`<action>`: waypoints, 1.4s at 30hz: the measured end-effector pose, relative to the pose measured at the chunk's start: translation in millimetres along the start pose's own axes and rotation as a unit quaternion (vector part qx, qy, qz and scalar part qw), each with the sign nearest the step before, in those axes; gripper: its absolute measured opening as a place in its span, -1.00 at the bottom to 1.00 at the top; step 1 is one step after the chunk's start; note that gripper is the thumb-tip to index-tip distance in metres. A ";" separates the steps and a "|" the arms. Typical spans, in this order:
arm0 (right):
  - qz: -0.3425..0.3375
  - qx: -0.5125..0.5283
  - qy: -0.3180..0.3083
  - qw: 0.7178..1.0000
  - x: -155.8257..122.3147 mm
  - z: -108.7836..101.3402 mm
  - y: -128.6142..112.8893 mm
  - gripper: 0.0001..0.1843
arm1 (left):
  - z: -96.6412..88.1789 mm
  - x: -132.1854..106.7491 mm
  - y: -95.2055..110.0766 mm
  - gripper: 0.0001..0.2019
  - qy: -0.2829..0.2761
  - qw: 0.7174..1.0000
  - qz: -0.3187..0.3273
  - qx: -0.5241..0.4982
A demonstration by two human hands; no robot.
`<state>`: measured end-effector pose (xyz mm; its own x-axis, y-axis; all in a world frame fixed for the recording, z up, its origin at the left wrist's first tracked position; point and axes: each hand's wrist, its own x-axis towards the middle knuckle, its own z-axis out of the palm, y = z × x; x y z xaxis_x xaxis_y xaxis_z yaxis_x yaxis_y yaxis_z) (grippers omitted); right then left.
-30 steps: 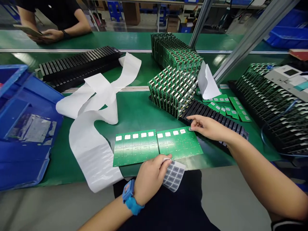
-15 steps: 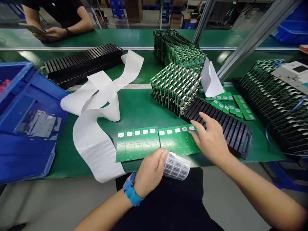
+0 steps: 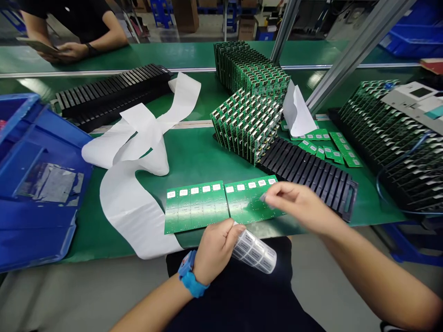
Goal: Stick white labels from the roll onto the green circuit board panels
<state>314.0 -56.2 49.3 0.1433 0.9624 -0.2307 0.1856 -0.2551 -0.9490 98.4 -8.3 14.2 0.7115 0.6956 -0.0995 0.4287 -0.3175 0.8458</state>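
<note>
Two green circuit board panels lie side by side at the table's front edge. The left panel [image 3: 194, 210] and the right panel [image 3: 245, 203] each carry a row of white labels along the far side. My left hand [image 3: 218, 249] is closed on a roll of labels [image 3: 256, 253], just in front of the panels. Between thumb and finger, my right hand [image 3: 290, 200] pinches a small grey label [image 3: 263, 197] above the right panel. A long white backing strip [image 3: 134, 207] runs from near my left hand across the table in loops.
Upright circuit boards [image 3: 247, 124] stand in a black slotted rack [image 3: 308, 173] behind the panels. Small board pieces [image 3: 321, 150] lie beyond the rack. A blue bin [image 3: 38, 184] is at left, another rack [image 3: 114, 92] behind it. Across the table sits a person [image 3: 76, 27].
My right hand has closed from spread fingers into a pinch, moved slightly down and left, and now shows a label. The label roll has tilted further down. The view has shifted slightly.
</note>
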 end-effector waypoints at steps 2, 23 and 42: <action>0.014 -0.096 -0.004 0.995 6.2 -31.8 2.6 -0.72 | 0.1 0.5 2.0 -0.65 -0.026 1.000 0.010 -0.002; 0.000 -0.529 0.027 0.848 9.6 -45.9 15.6 -0.90 | 1.4 7.2 4.7 -0.71 -0.046 0.997 0.005 0.069; -0.050 -0.260 -0.154 0.952 19.2 -27.0 20.1 -0.75 | 0.6 8.5 6.9 -0.71 -0.044 0.997 0.001 0.064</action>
<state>346.7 -45.4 31.6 -0.1765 0.9458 -0.2725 0.6506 -0.0957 -0.7534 107.8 -4.9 18.9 0.7562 0.6374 -0.1479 0.4905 -0.4025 0.7729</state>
